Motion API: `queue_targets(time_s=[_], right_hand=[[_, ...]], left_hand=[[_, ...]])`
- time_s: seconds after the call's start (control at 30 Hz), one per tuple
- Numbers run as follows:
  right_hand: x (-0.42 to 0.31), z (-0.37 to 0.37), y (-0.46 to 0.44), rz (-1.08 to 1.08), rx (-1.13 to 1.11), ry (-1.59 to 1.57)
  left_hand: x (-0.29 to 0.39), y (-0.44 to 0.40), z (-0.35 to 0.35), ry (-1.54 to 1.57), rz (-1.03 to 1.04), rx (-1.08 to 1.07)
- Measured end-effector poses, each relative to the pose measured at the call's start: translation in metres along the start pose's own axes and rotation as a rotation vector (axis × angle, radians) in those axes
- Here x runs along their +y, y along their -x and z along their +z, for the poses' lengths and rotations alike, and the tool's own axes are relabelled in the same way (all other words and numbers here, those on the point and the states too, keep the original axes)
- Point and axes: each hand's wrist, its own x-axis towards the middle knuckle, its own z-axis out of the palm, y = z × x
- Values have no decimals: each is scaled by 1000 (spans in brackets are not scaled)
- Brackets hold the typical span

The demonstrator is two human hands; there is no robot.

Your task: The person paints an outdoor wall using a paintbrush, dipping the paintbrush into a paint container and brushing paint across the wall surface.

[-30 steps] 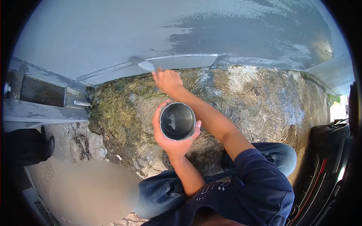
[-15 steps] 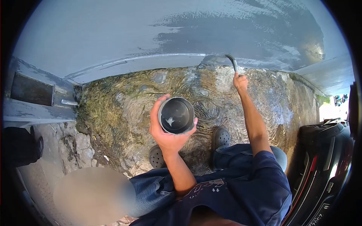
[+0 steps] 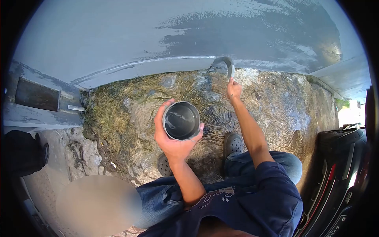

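Note:
My left hand [image 3: 176, 146] is wrapped round a round grey paint pot [image 3: 181, 121], tilted so its open mouth faces me. Grey paint coats the inside, with paler streaks on it. My right hand [image 3: 234, 90] grips a grey-coated paintbrush [image 3: 231, 69] by its lower end. The brush curves up and left, its far end against the base of the grey wall [image 3: 118, 43], just above the ground. Broad, darker grey strokes cover part of the wall above it.
Rough, mossy concrete [image 3: 130, 114] with wavy ridges lies between my feet and the wall. A rectangular recess [image 3: 37, 94] and a short white pipe [image 3: 75, 108] are at the left. A black bag-like object [image 3: 24, 152] sits below them. A dark car [image 3: 335, 177] stands close at my right.
My right hand has moved left along the wall's base with the paintbrush, which now bends more. The pot has shifted slightly left in view, still in my left hand.

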Motion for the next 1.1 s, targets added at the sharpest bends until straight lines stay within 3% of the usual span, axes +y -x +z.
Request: queue_targets(time_s=[0.03, 0.1, 0.2, 0.37, 0.53, 0.6, 0.73, 0.83, 1.0, 1.1], right_hand=[[-9, -14, -16, 244, -74, -112], [-34, -52, -37, 503, -116, -500], [-75, -79, -52, 537, -166, -653], [-96, -55, -25, 640, -389, -652], [-179, -30, 73, 168, -486, -280], [-199, -9, 108, -220, -489, -149], [-227, -6, 128, -300, -559, -145], [-228, -51, 93, -249, -570, -59], [-170, -129, -18, -415, -6, 59], [-156, -155, -52, -394, 166, 48]], left_hand=[[0, -1, 1, 1, 2, 14], [2, -2, 3, -1, 53, 35], [-1, -2, 7, 43, 25, 11], [-1, -4, 14, 71, 6, -5], [5, -5, 18, 85, 25, -13], [11, -6, 18, 105, 9, 5], [21, -9, 10, 116, 89, 10], [26, -12, 5, 85, 154, 11], [22, -10, 0, 74, 102, 11], [23, -11, -4, 101, 94, 47]])
